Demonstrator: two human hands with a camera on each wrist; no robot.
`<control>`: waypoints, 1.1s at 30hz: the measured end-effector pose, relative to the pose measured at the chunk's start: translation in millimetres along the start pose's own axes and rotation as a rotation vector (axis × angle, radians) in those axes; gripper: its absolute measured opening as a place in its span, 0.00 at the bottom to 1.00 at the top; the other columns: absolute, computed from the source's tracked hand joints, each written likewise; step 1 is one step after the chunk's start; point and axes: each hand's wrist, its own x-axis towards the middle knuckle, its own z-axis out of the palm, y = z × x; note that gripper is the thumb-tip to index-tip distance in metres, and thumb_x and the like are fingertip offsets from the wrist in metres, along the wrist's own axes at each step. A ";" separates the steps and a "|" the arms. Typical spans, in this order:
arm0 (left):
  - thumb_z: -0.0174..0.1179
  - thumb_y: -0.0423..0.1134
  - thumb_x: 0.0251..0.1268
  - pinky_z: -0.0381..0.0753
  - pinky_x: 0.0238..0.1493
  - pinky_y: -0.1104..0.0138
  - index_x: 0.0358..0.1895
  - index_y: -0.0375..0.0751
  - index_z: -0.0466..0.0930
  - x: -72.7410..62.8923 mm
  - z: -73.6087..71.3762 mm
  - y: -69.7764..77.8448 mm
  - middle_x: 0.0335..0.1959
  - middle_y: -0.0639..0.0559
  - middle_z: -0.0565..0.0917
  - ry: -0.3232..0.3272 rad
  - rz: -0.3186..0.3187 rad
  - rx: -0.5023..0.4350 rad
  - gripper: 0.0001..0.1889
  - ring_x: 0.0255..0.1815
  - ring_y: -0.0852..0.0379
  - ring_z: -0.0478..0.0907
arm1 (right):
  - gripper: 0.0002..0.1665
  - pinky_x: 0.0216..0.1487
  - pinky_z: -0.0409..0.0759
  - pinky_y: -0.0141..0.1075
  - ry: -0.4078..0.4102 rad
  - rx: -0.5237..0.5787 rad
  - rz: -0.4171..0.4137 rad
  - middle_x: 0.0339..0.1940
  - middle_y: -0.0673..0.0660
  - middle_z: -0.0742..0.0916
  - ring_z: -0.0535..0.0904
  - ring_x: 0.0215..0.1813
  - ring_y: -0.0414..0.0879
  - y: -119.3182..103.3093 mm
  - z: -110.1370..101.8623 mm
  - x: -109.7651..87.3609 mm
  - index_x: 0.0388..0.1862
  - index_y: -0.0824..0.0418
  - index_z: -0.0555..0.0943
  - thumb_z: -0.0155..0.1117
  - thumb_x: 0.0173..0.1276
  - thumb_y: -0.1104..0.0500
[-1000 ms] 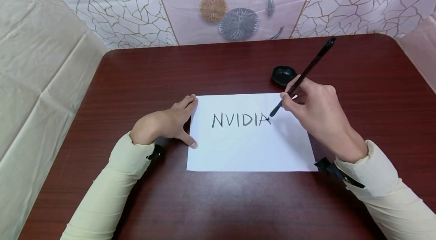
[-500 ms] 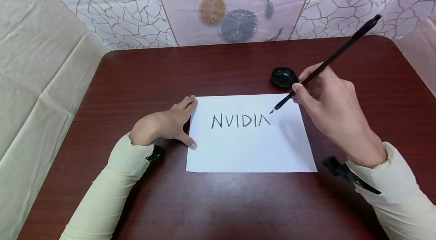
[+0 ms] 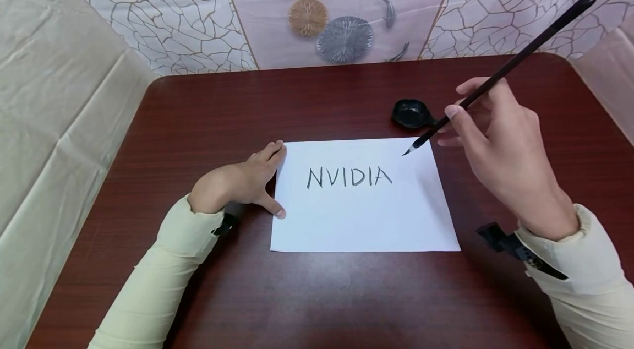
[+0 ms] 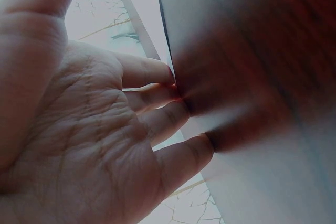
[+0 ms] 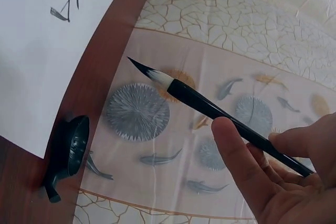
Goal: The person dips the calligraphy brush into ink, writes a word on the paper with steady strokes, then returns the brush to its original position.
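Observation:
My right hand [image 3: 510, 156] pinches a black-handled calligraphy brush [image 3: 520, 57] between thumb and fingers. Its white bristles end in a dark inked tip [image 5: 137, 65], which is lifted off the paper in the right wrist view. A white sheet of paper [image 3: 366, 222] bears the handwritten letters NVIDIA [image 3: 349, 177] in dark ink. At the sheet's left edge rests my left hand [image 3: 238, 186], thumb and fingers spread, fingertips down on the table and paper edge [image 4: 202, 148]. Just behind the sheet's far right corner stands a small black ink dish [image 3: 411, 113] with a short handle.
A dark reddish wooden table [image 3: 346, 299] lies under everything. Patterned cloth [image 3: 342, 7] with fish and round motifs hangs behind it, and a pale cloth [image 3: 54, 134] covers the left side. Black wrist cameras [image 3: 520, 252] are strapped at both cuffs.
My right hand has lifted the brush from the last letter A and moved right and away, the handle leaning further right. My left hand stays in place on the paper's edge.

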 end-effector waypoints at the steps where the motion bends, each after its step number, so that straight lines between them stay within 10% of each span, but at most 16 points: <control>1: 0.81 0.58 0.54 0.51 0.83 0.42 0.87 0.37 0.30 0.1 -0.2 0.5 0.88 0.42 0.30 -0.001 0.001 0.001 0.74 0.87 0.34 0.35 | 0.18 0.34 0.83 0.22 0.014 0.006 -0.008 0.42 0.56 0.87 0.86 0.30 0.26 0.0 -0.8 0.2 0.63 0.60 0.74 0.63 0.79 0.66; 20: 0.81 0.57 0.55 0.43 0.85 0.45 0.86 0.34 0.29 3.5 -1.5 2.6 0.88 0.40 0.30 -0.010 0.023 0.015 0.73 0.88 0.42 0.28 | 0.26 0.24 0.71 0.20 0.122 -0.127 -0.010 0.31 0.27 0.80 0.77 0.19 0.21 17.6 -26.3 16.7 0.75 0.61 0.74 0.61 0.82 0.58; 33: 0.81 0.57 0.54 0.56 0.82 0.43 0.87 0.37 0.31 -0.8 0.7 0.0 0.88 0.41 0.31 0.001 -0.006 0.005 0.73 0.88 0.36 0.34 | 0.18 0.25 0.69 0.28 -0.066 -0.236 0.116 0.23 0.36 0.85 0.80 0.20 0.29 46.8 -29.4 66.1 0.57 0.63 0.83 0.60 0.83 0.50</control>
